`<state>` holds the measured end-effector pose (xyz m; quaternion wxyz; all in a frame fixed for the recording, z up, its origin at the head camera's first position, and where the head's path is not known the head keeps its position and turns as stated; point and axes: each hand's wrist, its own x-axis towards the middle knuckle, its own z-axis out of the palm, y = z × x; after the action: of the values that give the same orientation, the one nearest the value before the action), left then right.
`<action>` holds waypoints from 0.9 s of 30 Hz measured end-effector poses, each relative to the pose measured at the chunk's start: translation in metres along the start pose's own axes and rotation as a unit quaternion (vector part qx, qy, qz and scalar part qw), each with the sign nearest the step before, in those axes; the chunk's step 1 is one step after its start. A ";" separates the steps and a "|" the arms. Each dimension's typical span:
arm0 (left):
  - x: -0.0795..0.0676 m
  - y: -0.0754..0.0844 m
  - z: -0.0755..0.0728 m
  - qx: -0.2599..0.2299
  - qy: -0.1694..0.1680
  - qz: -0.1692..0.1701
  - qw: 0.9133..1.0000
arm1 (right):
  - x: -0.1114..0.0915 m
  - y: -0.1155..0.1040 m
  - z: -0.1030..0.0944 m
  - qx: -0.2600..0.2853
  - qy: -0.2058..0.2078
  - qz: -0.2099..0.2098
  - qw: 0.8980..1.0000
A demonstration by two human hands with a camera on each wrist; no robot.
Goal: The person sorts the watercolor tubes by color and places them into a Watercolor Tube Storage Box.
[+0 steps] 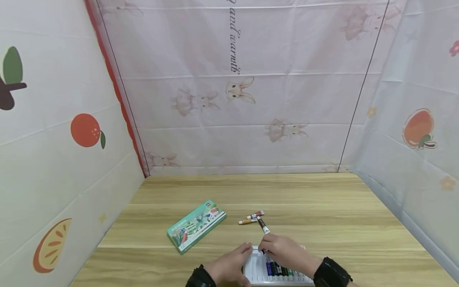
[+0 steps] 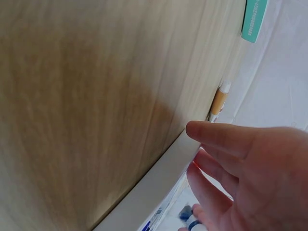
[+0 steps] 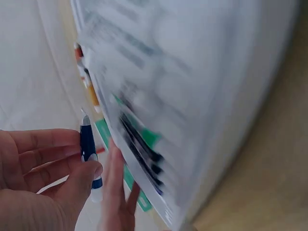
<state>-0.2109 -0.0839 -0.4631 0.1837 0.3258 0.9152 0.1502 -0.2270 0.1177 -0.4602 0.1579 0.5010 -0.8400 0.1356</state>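
Note:
My right hand (image 1: 287, 252) is over the back of a white plastic tray (image 1: 254, 273). In the right wrist view it pinches a small blue paint tube (image 3: 87, 139) between thumb and fingers, white cap downward. My left hand (image 1: 229, 264) lies along the tray's left edge; the left wrist view shows its nearly straight fingers (image 2: 219, 134) at the side wall. Several blue, black and green paint tubes (image 1: 275, 269) lie side by side in the tray, partly hidden under my right forearm.
Just behind the tray lie a black tube (image 1: 263, 226), an ochre tube (image 1: 247, 221) and a red tube (image 1: 255, 215), close together on the wooden table (image 1: 315, 199). A green printed box (image 1: 196, 227) lies to their left. Printed cloth (image 1: 305, 91) hangs around the table's back and sides.

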 end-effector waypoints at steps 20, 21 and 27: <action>-0.001 -0.002 0.001 -0.036 -0.007 0.011 0.999 | -0.013 -0.017 0.015 0.061 -0.054 -0.048 0.996; -0.001 -0.002 0.001 -0.034 -0.007 0.008 0.999 | -0.014 -0.016 0.015 0.064 -0.054 -0.048 0.995; -0.002 -0.001 -0.001 -0.019 -0.004 0.011 1.000 | -0.015 -0.011 0.011 0.086 -0.051 -0.065 0.993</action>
<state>-0.2100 -0.0856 -0.4624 0.1916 0.3327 0.9078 0.1688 -0.2122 0.1200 -0.4753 0.0795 0.5726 -0.7978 0.1712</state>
